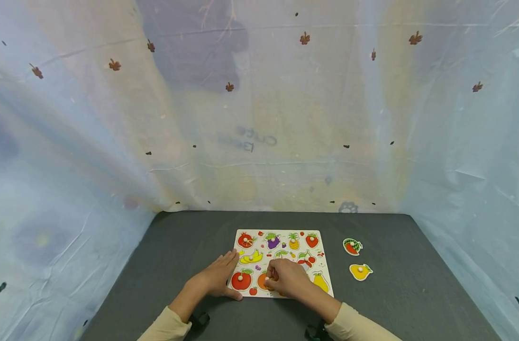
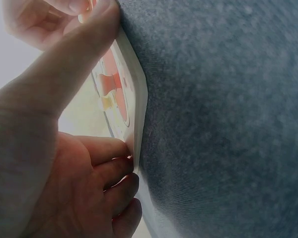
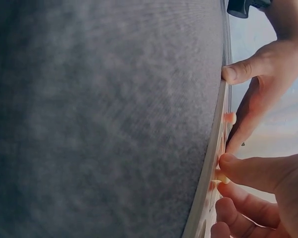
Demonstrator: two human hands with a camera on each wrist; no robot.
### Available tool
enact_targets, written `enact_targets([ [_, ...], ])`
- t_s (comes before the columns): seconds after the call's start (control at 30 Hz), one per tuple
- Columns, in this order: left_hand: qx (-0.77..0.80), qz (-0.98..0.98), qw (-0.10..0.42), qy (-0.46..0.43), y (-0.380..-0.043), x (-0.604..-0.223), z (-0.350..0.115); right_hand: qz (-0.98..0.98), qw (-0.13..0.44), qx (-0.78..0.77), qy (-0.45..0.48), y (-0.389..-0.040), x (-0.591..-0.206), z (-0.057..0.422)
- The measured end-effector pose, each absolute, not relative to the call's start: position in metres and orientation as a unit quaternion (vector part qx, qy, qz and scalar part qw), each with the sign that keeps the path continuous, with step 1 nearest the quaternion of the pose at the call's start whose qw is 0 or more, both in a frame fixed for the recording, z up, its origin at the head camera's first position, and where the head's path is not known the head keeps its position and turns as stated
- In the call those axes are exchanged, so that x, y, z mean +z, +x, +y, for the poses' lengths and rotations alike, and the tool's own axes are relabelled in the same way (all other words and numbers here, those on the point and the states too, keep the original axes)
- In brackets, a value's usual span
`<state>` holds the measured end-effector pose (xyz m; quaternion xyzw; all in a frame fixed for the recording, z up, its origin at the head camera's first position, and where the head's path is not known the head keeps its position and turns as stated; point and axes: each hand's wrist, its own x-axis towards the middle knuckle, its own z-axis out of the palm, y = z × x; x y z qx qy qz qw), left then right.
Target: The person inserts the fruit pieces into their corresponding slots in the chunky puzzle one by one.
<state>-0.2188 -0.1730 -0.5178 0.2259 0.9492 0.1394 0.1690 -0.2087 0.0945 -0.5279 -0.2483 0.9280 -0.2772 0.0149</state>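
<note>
A white wooden fruit puzzle board [image 1: 324,265] lies on the dark table, bearing knobbed pieces such as a red apple [image 1: 241,280], bananas [image 1: 251,257] and grapes [image 1: 272,240]. My right hand [image 1: 290,278] pinches the small knob [image 3: 221,176] of the orange piece [image 1: 261,279] between thumb and index finger, and partly covers the board's lower middle. At the board's near left corner, my left hand [image 1: 218,274] rests with its thumb [image 2: 82,54] at the near edge and its fingers along the left edge.
Two loose pieces lie on the table right of the board: a watermelon slice [image 1: 352,246] and a yellow pear-shaped fruit [image 1: 360,272]. A patterned curtain [image 1: 285,184] hangs behind the dark table [image 1: 191,237] and along both its sides.
</note>
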Motion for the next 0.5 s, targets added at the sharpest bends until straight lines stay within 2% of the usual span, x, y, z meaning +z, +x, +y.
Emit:
enact_targets([
  [0.5, 0.145, 0.946, 0.168, 0.235, -0.219, -0.518, -0.174, 0.927, 0.025, -0.283, -0.245, -0.205, -0.524, 0.106],
])
